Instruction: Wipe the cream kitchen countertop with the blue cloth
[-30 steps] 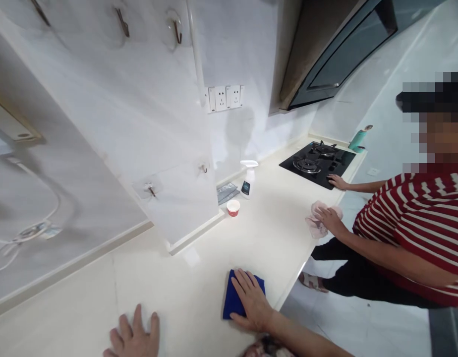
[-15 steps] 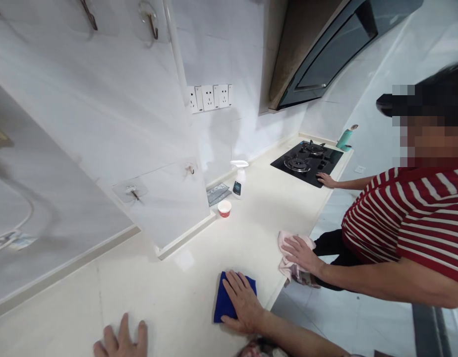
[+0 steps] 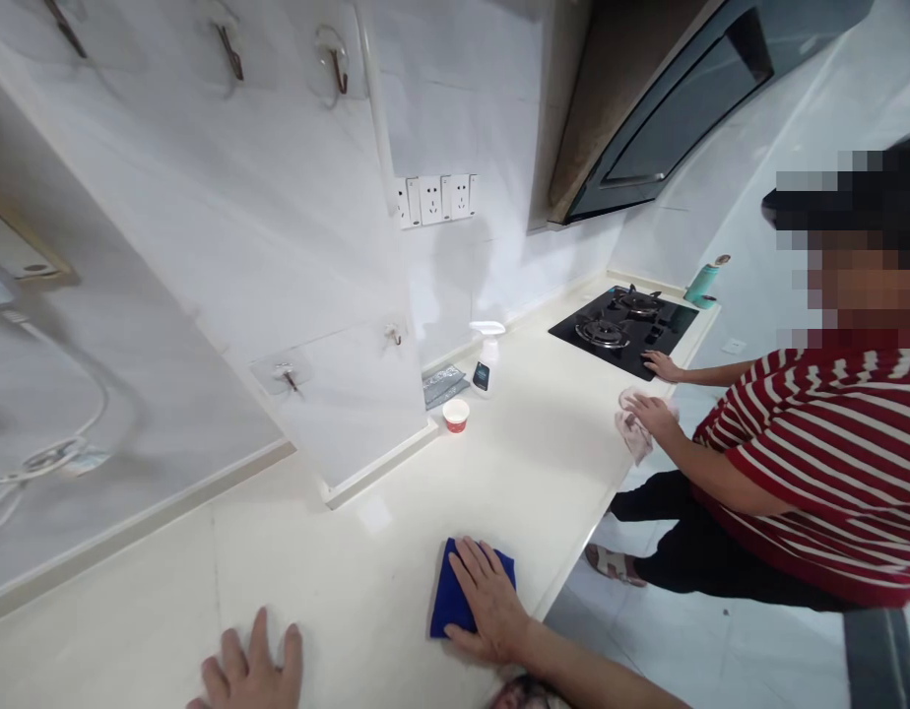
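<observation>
Pale kitchen counter (image 3: 366,581) is stretching away below a white tiled wall (image 3: 455,108). The person's right hand (image 3: 491,606) is pressing palm-down on a folded blue cloth (image 3: 449,601) near the counter's front edge, its fingers spread flat across the cloth, not clenched around it. The left hand (image 3: 252,670) is resting on bare counter to the left of the cloth, its fingers splayed and grasping nothing. Farther along, a spray bottle (image 3: 487,364) and a small red-and-white cup (image 3: 456,415) are standing near the wall. A co-worker in a red striped shirt (image 3: 816,463) is laying one hand (image 3: 651,418) on a pink cloth (image 3: 633,438), with the other hand (image 3: 662,366) reaching the edge of a black gas hob (image 3: 623,330).
</observation>
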A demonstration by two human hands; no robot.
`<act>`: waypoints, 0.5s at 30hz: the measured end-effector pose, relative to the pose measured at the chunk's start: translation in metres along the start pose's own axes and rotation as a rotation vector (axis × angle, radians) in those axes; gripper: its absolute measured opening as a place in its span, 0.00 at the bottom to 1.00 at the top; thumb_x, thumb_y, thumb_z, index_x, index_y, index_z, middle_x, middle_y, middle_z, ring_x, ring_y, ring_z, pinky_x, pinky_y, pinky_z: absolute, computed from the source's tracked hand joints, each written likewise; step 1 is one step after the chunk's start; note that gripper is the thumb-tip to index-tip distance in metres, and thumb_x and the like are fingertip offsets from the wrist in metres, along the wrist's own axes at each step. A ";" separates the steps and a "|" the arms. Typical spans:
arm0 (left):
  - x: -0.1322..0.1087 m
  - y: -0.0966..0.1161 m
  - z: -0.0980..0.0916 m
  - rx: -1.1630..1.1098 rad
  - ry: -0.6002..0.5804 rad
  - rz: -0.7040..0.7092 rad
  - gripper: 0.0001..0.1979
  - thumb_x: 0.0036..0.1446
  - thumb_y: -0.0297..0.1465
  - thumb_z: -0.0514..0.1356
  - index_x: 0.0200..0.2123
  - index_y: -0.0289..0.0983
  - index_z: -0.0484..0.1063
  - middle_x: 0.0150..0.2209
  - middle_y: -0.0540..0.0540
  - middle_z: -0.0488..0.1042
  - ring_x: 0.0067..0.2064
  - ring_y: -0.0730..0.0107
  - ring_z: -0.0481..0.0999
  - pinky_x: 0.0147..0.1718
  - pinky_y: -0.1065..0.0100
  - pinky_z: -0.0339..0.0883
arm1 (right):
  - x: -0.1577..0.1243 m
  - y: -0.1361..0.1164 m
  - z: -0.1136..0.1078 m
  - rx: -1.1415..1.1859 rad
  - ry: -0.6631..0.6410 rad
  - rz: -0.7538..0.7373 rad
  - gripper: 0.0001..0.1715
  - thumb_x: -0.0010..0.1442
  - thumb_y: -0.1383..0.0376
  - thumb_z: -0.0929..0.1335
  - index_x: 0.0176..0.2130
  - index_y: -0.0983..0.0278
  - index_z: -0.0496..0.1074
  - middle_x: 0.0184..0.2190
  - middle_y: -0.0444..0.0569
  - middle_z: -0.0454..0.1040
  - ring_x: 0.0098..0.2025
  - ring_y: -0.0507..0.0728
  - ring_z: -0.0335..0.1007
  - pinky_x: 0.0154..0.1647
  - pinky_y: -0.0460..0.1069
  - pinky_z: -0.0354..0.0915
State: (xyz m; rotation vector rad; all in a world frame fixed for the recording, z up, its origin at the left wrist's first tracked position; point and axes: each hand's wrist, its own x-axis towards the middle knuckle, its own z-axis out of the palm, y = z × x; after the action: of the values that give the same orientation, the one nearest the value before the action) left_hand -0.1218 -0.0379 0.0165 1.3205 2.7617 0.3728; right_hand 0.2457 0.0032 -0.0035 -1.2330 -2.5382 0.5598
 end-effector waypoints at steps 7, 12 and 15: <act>-0.006 0.003 -0.008 -0.019 -0.035 0.005 0.44 0.61 0.56 0.34 0.70 0.37 0.58 0.74 0.31 0.49 0.74 0.33 0.43 0.69 0.35 0.38 | 0.000 -0.005 -0.007 -0.042 -0.041 0.025 0.55 0.65 0.44 0.64 0.75 0.70 0.42 0.76 0.62 0.35 0.77 0.71 0.30 0.75 0.71 0.35; -0.002 -0.006 -0.002 -0.037 -0.065 0.012 0.44 0.60 0.58 0.37 0.70 0.38 0.57 0.75 0.32 0.47 0.75 0.35 0.40 0.69 0.35 0.37 | 0.001 -0.006 -0.009 -0.055 -0.038 0.036 0.56 0.64 0.42 0.65 0.75 0.69 0.42 0.76 0.61 0.35 0.77 0.71 0.29 0.76 0.70 0.35; 0.004 -0.014 0.002 -0.058 -0.122 0.013 0.44 0.59 0.58 0.39 0.70 0.39 0.58 0.76 0.33 0.45 0.75 0.36 0.38 0.70 0.36 0.34 | 0.001 -0.005 -0.006 -0.077 -0.015 0.035 0.56 0.64 0.43 0.65 0.75 0.69 0.41 0.76 0.61 0.36 0.77 0.71 0.31 0.75 0.70 0.36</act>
State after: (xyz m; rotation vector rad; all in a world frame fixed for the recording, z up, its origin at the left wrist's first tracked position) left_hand -0.1344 -0.0427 0.0117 1.3024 2.6246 0.3574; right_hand 0.2437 0.0021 0.0039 -1.3064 -2.5769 0.4852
